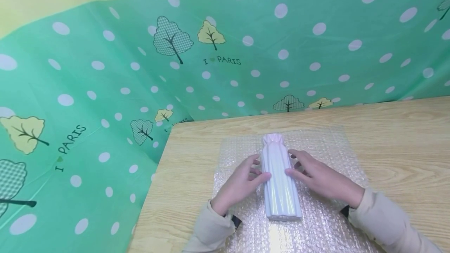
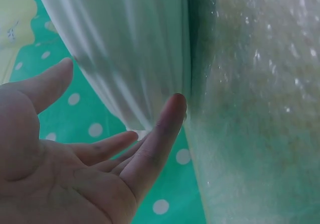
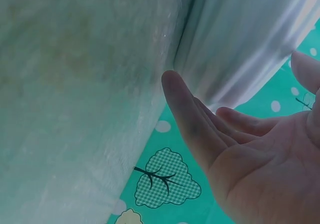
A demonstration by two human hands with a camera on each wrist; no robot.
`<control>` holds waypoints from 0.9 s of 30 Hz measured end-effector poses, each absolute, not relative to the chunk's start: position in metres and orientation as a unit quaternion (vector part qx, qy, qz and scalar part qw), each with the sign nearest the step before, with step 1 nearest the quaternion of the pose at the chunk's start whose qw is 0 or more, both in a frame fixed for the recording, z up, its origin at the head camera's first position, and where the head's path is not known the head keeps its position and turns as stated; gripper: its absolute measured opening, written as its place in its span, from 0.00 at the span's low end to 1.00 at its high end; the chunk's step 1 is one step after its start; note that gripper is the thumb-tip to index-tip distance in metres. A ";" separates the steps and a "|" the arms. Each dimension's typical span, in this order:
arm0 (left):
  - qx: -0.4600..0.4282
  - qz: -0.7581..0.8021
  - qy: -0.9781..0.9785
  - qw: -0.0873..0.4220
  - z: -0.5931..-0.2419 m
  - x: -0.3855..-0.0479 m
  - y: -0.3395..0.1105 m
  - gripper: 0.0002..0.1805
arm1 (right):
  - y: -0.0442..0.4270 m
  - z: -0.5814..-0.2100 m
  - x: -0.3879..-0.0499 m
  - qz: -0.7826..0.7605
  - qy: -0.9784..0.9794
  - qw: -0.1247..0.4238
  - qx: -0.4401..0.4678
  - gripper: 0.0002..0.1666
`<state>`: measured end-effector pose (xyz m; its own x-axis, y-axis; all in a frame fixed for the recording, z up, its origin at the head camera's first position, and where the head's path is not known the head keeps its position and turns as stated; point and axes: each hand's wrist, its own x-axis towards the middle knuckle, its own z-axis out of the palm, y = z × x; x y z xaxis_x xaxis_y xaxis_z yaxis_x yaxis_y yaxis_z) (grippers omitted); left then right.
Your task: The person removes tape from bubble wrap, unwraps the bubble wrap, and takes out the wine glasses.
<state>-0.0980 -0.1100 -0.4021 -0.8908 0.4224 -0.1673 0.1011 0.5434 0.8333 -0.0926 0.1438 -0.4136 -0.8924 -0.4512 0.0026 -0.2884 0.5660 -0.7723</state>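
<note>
Bracketing glossy pale ribbed ceramic-looking vase [image 1: 280,182] with left hand [image 1: 240,180] and right hand [image 1: 318,177], both loose, ungripped.
Vase lies on clear plastic bubble-wrap sheet [image 1: 332,225]; placement looks done, covering not begun.

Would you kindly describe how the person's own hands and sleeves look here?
The left hand and right hand are ungloved, with no rings visible. The left sleeve and right sleeve are pale beige, long and slightly puffy. A small black piece shows beside the left sleeve's end, another beside the right's; I cannot tell what they are.
</note>
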 end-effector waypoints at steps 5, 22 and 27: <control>0.166 0.452 0.857 0.184 -0.403 -0.098 -0.108 0.38 | 0.141 -0.416 -0.091 -0.421 0.875 0.099 -0.217 0.40; 0.166 0.451 0.856 0.191 -0.408 -0.098 -0.105 0.37 | 0.135 -0.417 -0.087 -0.450 0.860 0.125 -0.206 0.41; 0.161 0.454 0.855 0.193 -0.408 -0.098 -0.104 0.38 | 0.135 -0.417 -0.087 -0.459 0.856 0.133 -0.198 0.42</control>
<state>-0.0978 -0.1044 -0.4085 -0.8738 0.4503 -0.1837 0.1004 0.5367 0.8378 -0.0866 0.1346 -0.4170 -0.8865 -0.4604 -0.0459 -0.2165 0.5005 -0.8382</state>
